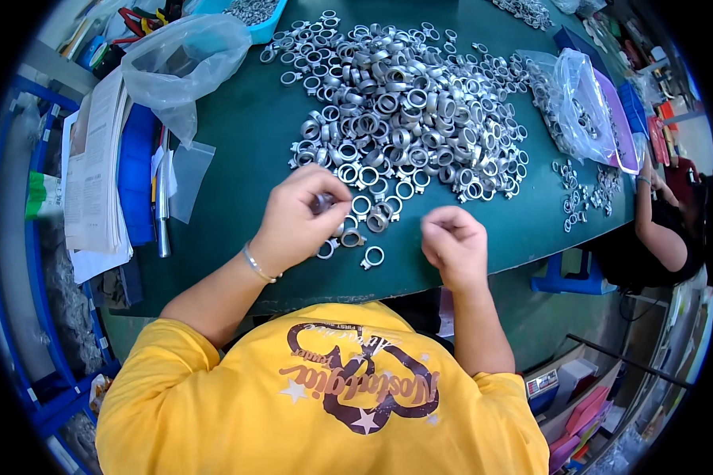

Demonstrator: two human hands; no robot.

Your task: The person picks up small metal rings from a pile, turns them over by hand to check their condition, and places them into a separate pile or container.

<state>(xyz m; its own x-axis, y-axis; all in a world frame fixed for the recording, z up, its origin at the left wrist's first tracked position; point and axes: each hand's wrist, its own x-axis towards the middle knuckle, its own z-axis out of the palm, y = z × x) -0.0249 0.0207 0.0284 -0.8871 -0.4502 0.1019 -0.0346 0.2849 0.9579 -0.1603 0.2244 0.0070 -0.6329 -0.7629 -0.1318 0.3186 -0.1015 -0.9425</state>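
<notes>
A big heap of small silver metal rings (420, 103), each with a little lug, lies on the green table (242, 158). My left hand (299, 214) is at the near left edge of the heap, its fingers closed on a metal ring (322, 203) that shows partly between thumb and fingers. Beneath and beside that hand are several loose rings, one metal ring (372, 256) lying nearest to me. Over the table to the right, my right hand (456, 244) is closed with thumb and fingertips together; whatever it pinches, if anything, is too small or hidden.
A clear plastic bag (186, 67) and a blue bin (139, 174) with papers (95, 166) stand at the left. At the right are a bag of parts (574, 103), a purple tray (616, 127) and smaller loose rings (586, 194). Another person's arm (659, 226) is beyond, by a blue stool (570, 273).
</notes>
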